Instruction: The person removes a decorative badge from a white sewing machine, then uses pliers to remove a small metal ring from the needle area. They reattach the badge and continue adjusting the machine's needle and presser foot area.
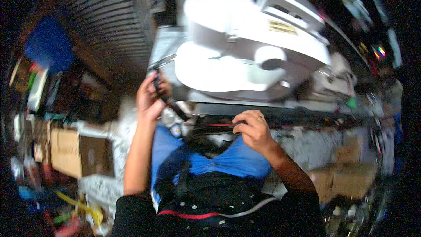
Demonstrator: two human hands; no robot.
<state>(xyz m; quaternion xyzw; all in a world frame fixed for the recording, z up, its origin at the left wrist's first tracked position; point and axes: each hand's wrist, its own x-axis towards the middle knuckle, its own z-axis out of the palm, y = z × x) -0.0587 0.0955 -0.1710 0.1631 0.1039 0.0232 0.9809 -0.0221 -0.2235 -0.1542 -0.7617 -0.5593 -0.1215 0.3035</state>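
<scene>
Above my blue trousers (pixel 250 158), my right hand (pixel 254 131) curls, though whether around anything I can't tell; my left hand (pixel 150 98) clasps a slim, blurred black strap (pixel 178 110) near the smooth, rounded white machine (pixel 206 72) on the pale tabletop (pixel 166 44). Beyond stands a ribbed panel (pixel 107 17).
</scene>
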